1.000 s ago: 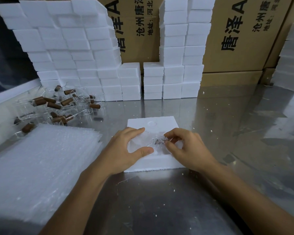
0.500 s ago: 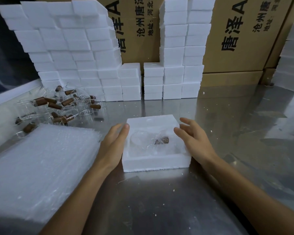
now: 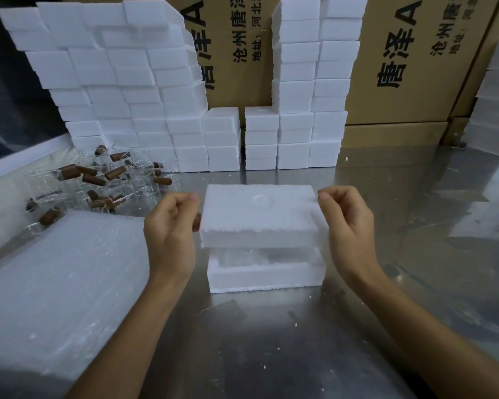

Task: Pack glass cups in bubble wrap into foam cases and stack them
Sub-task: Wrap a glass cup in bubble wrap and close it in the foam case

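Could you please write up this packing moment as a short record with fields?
surface: metal table
left hand: grips the left edge of the foam lid
right hand: grips the lid's right edge
lid: held level above the foam base, a gap between them
base: on the table, wrapped glass inside, mostly hidden by the lid
bubble wrap: stack at left
glass cups: loose pile with brown handles, far left
foam stacks: along the back, before cardboard boxes

Matt grainy foam lid (image 3: pixel 258 214), glossy, seemingly steel table (image 3: pixel 271 341)
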### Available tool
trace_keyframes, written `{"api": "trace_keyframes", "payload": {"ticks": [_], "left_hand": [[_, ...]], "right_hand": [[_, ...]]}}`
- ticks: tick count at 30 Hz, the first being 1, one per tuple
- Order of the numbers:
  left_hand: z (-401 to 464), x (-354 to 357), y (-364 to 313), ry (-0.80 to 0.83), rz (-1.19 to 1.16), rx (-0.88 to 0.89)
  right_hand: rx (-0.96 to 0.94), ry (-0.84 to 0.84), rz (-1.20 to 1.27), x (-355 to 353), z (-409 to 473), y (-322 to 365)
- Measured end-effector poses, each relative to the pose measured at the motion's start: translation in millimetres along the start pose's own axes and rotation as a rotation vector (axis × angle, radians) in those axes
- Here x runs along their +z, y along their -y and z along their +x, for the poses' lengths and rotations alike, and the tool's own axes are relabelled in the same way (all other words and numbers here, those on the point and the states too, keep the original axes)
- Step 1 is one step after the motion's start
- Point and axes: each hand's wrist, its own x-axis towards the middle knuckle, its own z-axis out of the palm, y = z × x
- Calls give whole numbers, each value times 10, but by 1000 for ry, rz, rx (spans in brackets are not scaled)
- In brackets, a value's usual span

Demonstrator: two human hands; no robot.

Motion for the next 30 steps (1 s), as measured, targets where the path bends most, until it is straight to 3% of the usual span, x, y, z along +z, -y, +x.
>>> {"api": "trace_keyframes", "payload": {"ticks": [18,26,30], "left_hand": [[-86,26,108,208,164,53],[-63,-6,211,250,273,-16],[-12,-39,300,273,193,-119]], "right_hand": [[76,48,-196,-62,72,-221],[64,88,-207,-65,29,-238],[61,162,-223,-22,-36,-243]]}}
